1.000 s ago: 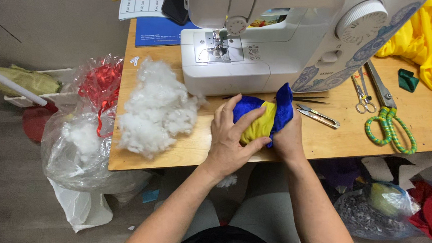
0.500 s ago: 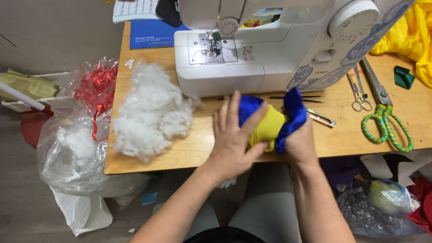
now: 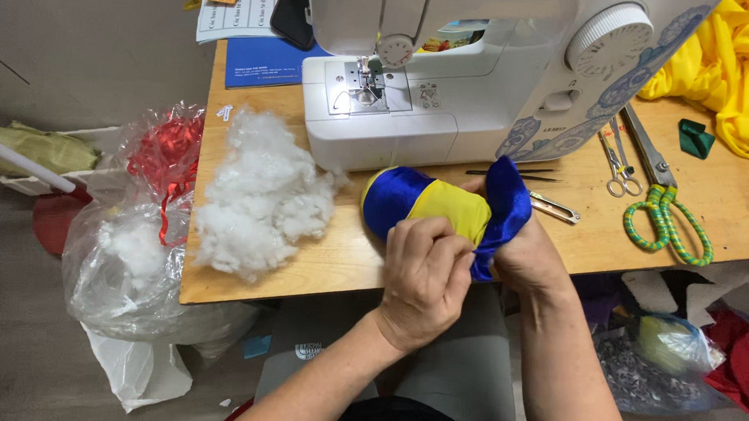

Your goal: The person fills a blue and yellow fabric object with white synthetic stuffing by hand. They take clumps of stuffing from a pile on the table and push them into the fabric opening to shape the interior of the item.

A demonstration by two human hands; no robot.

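Both hands are closed on a blue-and-yellow stuffed fabric pouch [image 3: 429, 206], held at the front edge of the desk [image 3: 321, 271], just before the sewing machine [image 3: 481, 80]. Left hand [image 3: 426, 276] has its fingers curled into the open end; right hand [image 3: 528, 251] grips the loose blue fabric there. The pouch looks light, soft and squashy, and its satin-like cloth is probably slippery. Best hold: bunched fabric at the opening, not the rounded filled end. A loose stuffing pile [image 3: 261, 199] lies to the left, near but apart. Scissors [image 3: 665, 210] lie to the right.
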